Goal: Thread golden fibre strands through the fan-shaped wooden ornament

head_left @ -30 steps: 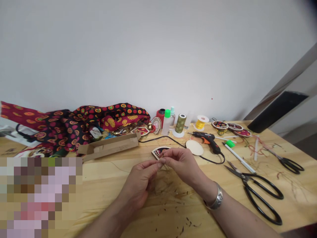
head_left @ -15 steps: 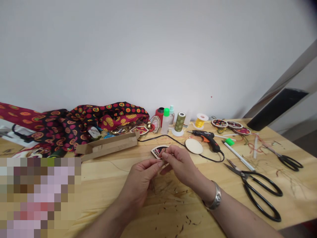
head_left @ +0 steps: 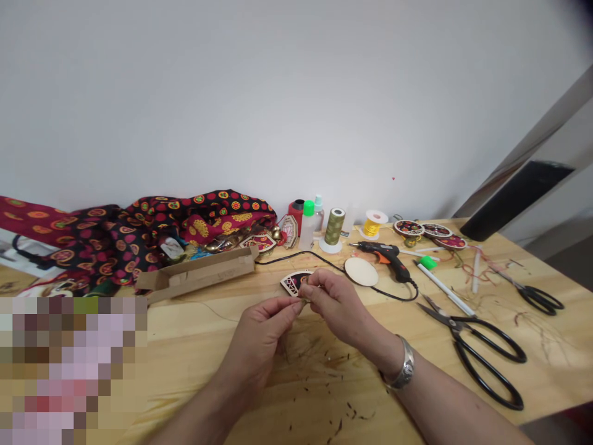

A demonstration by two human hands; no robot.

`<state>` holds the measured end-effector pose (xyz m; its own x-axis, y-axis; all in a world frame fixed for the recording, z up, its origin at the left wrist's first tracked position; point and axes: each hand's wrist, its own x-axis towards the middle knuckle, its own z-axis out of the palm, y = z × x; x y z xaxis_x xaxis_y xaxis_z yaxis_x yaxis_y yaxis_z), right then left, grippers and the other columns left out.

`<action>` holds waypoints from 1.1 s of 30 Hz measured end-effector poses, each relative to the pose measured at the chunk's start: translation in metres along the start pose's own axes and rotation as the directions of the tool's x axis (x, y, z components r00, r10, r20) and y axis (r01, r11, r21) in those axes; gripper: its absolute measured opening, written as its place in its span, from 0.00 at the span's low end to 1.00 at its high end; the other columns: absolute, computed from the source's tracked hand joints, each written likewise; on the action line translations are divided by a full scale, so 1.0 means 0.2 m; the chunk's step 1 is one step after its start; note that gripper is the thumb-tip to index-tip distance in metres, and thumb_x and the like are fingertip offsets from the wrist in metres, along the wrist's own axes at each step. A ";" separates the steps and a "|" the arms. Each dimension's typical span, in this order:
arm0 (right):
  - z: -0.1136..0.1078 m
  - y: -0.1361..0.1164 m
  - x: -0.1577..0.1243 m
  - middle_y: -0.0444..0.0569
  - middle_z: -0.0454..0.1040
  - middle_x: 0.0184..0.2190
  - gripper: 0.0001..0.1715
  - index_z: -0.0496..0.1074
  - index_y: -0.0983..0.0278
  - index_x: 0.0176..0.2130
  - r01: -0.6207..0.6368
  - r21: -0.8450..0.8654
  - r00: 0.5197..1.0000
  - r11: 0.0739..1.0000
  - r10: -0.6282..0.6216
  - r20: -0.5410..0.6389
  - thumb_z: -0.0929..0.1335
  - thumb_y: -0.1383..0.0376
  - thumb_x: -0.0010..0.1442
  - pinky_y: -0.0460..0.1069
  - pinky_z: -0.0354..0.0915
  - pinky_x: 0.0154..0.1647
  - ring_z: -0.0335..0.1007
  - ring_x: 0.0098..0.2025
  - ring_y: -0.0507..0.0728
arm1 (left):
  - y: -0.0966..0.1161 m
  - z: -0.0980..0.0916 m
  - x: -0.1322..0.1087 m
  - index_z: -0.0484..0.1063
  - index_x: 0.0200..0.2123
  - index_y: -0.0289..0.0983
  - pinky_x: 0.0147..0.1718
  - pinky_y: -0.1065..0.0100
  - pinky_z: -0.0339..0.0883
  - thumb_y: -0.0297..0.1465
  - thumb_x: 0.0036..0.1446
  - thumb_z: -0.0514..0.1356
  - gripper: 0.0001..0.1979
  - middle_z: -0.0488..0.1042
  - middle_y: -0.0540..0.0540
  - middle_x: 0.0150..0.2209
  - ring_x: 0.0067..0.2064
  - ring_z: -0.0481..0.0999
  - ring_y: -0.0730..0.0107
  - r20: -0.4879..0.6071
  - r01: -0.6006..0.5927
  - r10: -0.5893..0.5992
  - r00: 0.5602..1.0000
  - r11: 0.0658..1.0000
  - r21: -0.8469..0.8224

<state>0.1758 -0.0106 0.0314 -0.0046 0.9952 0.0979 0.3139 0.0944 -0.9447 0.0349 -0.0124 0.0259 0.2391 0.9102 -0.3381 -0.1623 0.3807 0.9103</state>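
My left hand point(head_left: 259, 337) and my right hand point(head_left: 336, 303) meet over the wooden table point(head_left: 194, 346), their fingertips pinched together on a small thread-like piece point(head_left: 303, 299) that is too small to make out. Just behind the fingers lies a fan-shaped wooden ornament point(head_left: 293, 282) with dark patterned fabric in it. A silver bangle point(head_left: 402, 369) circles my right wrist. Short dark thread clippings point(head_left: 319, 364) are scattered on the table under my hands.
A round wooden disc point(head_left: 361, 272), a black and orange glue gun point(head_left: 386, 256) with its cord, large black scissors point(head_left: 482, 352), smaller scissors point(head_left: 532, 293), a white pen point(head_left: 445, 287), thread spools point(head_left: 334, 228), bottles point(head_left: 306, 225), a flat cardboard box point(head_left: 199, 275) and patterned red fabric point(head_left: 139, 232) lie around.
My right hand has shifted slightly left and farther from me, fingers staying pinched with the left hand's. The view has tilted a little; the table's objects have not moved.
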 end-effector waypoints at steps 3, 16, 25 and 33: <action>-0.01 -0.01 0.00 0.39 0.61 0.19 0.07 0.65 0.65 0.25 0.017 -0.010 1.000 1.000 -0.017 0.004 0.63 0.68 0.55 0.42 0.53 0.24 0.53 0.22 0.47 | 0.00 0.00 0.01 0.77 0.28 0.35 0.15 0.77 0.40 0.35 0.41 0.65 0.10 0.56 0.58 0.13 0.17 0.48 0.84 -0.002 0.020 -0.020 1.000 1.000 -0.007; -0.01 -0.02 0.00 0.39 0.62 0.20 0.08 0.65 0.65 0.24 0.045 0.089 0.999 0.995 -0.045 -0.002 0.64 0.69 0.53 0.42 0.54 0.26 0.55 0.24 0.47 | 0.00 0.00 -0.02 0.77 0.31 0.35 0.14 0.77 0.38 0.35 0.41 0.65 0.12 0.50 0.59 0.13 0.16 0.45 0.84 0.029 0.072 -0.070 0.997 0.993 -0.090; 0.00 -0.02 0.00 0.41 0.67 0.21 0.08 0.68 0.66 0.24 0.054 0.192 0.998 0.980 -0.057 0.009 0.65 0.70 0.54 0.43 0.58 0.27 0.61 0.26 0.48 | 0.01 0.01 -0.01 0.76 0.32 0.32 0.15 0.76 0.38 0.35 0.43 0.65 0.14 0.48 0.59 0.14 0.17 0.45 0.84 0.035 0.085 -0.082 0.996 0.990 -0.112; 0.00 -0.03 0.00 0.42 0.68 0.22 0.07 0.68 0.66 0.25 0.040 0.216 0.999 0.976 -0.046 0.020 0.65 0.69 0.53 0.43 0.60 0.28 0.63 0.26 0.48 | -0.01 -0.01 -0.01 0.75 0.33 0.33 0.15 0.75 0.36 0.36 0.44 0.64 0.13 0.51 0.59 0.13 0.16 0.46 0.85 0.055 0.127 -0.120 0.991 0.981 -0.149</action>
<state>0.1745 -0.0118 0.0366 -0.0381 0.9901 0.1348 0.1015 0.1381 -0.9852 0.0339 -0.0144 0.0240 0.3089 0.8477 -0.4313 -0.2714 0.5131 0.8143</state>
